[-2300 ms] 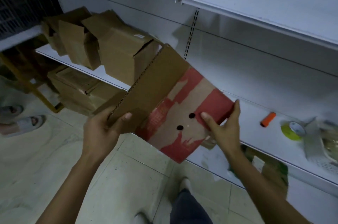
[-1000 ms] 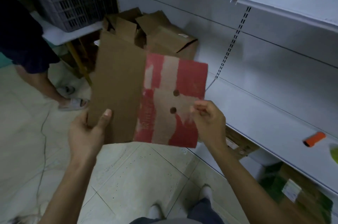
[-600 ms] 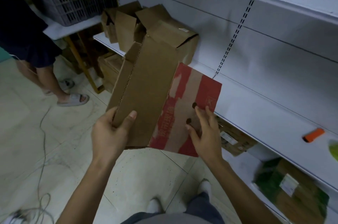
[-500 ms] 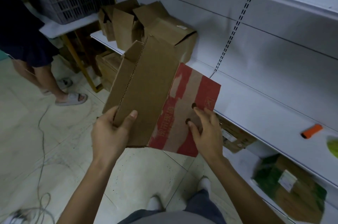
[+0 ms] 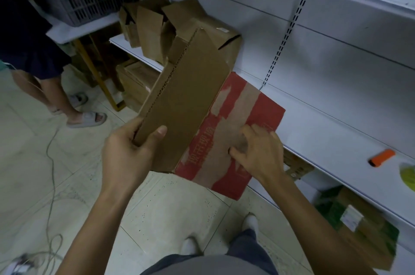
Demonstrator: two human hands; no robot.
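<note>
Thing in hand: a collapsed brown corrugated cardboard box with a red-printed panel [image 5: 226,139], held in the air over the tiled floor, just in front of the white metal shelf [image 5: 325,130].
Left hand [image 5: 128,153]: I have its fingers curled round the near edge of the plain brown panel, thumb on top, a firm grip.
Right hand [image 5: 260,153]: fingers spread and laid on the red panel, pressing on it rather than clasping it.
Shape of the box: the brown panel stands up at an angle from the red one, so the box is not yet fully flat.
Done so far, as I judge it: the box is emptied, opened out and mostly collapsed.
Left to do, as I judge it: fold the brown panel down onto the red one, then put the box away, perhaps with the heap of brown cardboard boxes [image 5: 157,27] at the far end of the shelf.
Nearby: an orange marker-like object [image 5: 381,157] lies on the shelf to my right; a second person's legs [image 5: 56,95] stand to the left.
</note>
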